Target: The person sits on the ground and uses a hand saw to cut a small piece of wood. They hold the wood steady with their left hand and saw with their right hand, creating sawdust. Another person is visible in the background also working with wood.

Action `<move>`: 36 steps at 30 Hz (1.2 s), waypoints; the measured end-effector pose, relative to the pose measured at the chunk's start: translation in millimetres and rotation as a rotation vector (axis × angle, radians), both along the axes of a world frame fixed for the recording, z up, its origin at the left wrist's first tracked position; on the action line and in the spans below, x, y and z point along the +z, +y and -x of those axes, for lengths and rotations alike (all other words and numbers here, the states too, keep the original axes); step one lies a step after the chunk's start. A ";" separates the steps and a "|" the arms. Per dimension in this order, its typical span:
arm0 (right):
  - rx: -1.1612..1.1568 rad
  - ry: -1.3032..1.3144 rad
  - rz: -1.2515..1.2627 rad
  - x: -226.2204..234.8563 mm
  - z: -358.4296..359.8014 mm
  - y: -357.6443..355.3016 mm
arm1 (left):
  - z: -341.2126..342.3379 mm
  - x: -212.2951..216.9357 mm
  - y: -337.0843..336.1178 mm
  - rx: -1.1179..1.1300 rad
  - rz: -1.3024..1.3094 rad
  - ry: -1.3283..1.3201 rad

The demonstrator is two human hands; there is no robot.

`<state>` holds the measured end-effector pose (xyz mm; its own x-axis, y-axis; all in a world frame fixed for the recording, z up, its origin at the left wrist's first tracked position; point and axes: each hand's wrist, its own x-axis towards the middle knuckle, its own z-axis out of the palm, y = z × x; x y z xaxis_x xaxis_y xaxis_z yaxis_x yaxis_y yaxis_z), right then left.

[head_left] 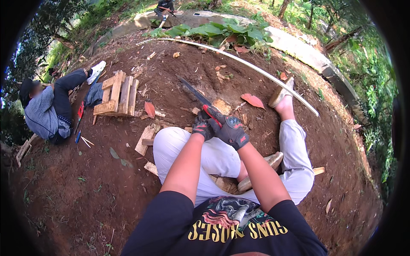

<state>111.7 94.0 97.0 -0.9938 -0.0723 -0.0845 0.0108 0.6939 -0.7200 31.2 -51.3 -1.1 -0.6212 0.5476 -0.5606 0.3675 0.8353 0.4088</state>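
Red-handled machete [200, 100] sits gripped in both gloved hands, left hand [202, 127] and right hand [231, 131], fingers wrapped tight around the handle. Its blade angles out over a small wood block [222, 105] on the bare soil between the knees, steadied for control.

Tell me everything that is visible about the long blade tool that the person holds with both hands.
The long blade tool looks like a machete or saw: a narrow, dark, straight blade, seemingly metal, with a red handle. It points up and to the left, away from the person, and is raised over the red-brown soil. The left hand and the right hand, both in dark gloves, grip the handle close together. Its tip appears to touch nothing.
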 end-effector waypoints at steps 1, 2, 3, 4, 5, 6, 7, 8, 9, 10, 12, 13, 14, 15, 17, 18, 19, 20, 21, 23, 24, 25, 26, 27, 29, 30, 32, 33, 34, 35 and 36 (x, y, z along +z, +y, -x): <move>-0.009 0.013 -0.024 12.8 -2.7 -2.7 | 1.4 -7.1 -9.1 0.081 0.006 0.002; -0.019 0.024 -0.051 24.6 -12.4 -6.5 | 0.3 -19.9 -19.2 0.160 0.006 0.002; -0.031 0.038 -0.094 39.3 -22.8 -4.8 | 1.6 -26.3 -19.3 0.152 0.034 0.059; -0.029 -0.004 -0.159 67.6 -38.8 -13.2 | 3.2 -34.7 -35.4 0.159 0.089 0.115; -0.035 -0.039 -0.234 77.5 -63.7 -6.6 | 0.9 -35.3 -30.4 0.179 0.073 0.111; -0.043 -0.073 -0.305 86.0 -89.6 2.3 | 1.5 -33.4 -26.3 0.198 0.061 0.108; -0.070 0.059 -0.221 104.4 -116.1 4.9 | 1.4 -31.3 -31.1 0.221 0.067 0.105; -0.099 0.183 -0.067 113.9 -143.0 18.3 | -3.0 -20.2 -16.3 0.195 0.076 0.087; -0.101 0.015 -0.127 144.9 -164.7 23.6 | -4.6 -8.5 -16.0 0.209 0.074 0.071; -0.121 -0.004 -0.121 163.5 -183.1 29.9 | -6.7 4.5 -10.3 0.218 0.058 0.051; -0.135 0.010 -0.111 181.9 -197.7 32.4 | -7.1 11.9 -9.7 0.243 0.037 0.028; -0.129 0.040 -0.112 186.3 -199.0 31.2 | -7.0 11.7 -9.3 0.231 0.043 0.036; -0.122 0.070 -0.111 190.8 -199.2 30.3 | -6.8 11.1 -9.2 0.220 0.052 0.043; -0.115 0.031 -0.139 196.5 -196.5 29.0 | -6.9 7.3 -12.7 0.212 0.070 0.049; -0.089 -0.047 -0.185 203.2 -182.7 28.2 | -6.3 -1.5 -19.9 0.206 0.077 0.061; -0.098 0.076 -0.180 191.3 -174.5 29.7 | -9.0 -4.3 -15.9 0.201 0.064 0.050; -0.120 0.066 -0.138 185.3 -160.0 31.6 | -10.9 -2.1 -13.2 0.194 0.055 0.042; -0.094 0.013 -0.154 173.6 -144.1 32.3 | -14.7 -0.4 -11.1 0.213 0.048 0.004; -0.031 0.004 -0.120 158.7 -115.4 17.9 | -8.3 -35.2 -48.1 0.123 0.100 0.231; -0.028 0.049 -0.213 89.8 -75.3 15.7 | -12.1 -34.0 -24.8 0.186 -0.015 0.060; -0.048 0.085 -0.135 60.5 -45.7 10.4 | -17.8 -32.6 -19.9 0.187 -0.036 0.196; -0.079 0.119 -0.079 36.3 -20.7 14.6 | -20.9 -18.7 -1.6 0.159 -0.093 0.184; -0.057 0.107 -0.036 21.6 -0.4 8.7 | -24.5 -21.2 -2.8 0.152 -0.071 0.163; -0.029 0.121 0.023 13.5 26.0 -3.2 | -18.7 -29.0 -12.8 0.150 -0.035 0.170; 0.016 0.162 0.102 10.3 50.7 -28.6 | -6.2 -45.9 -39.3 0.135 0.036 0.173; 0.014 0.160 0.092 3.6 44.0 -28.6 | -7.9 -43.4 -35.1 0.123 0.032 0.139; 0.016 0.224 0.118 -7.7 36.8 -22.1 | -4.0 -35.3 -30.7 0.119 0.019 0.084; 0.012 0.129 0.071 -4.2 28.7 -12.1 | -6.9 -24.3 -20.6 0.127 -0.007 0.045; 0.015 0.041 0.039 8.6 22.1 -9.2 | -3.8 -9.6 -18.3 0.066 -0.001 0.050; 0.014 -0.049 0.004 16.4 12.9 -4.7 | -5.8 -12.9 -17.9 0.078 -0.014 0.040; -0.004 0.003 -0.003 24.4 -1.2 -4.2 | 0.7 -13.1 -22.8 0.099 -0.026 0.053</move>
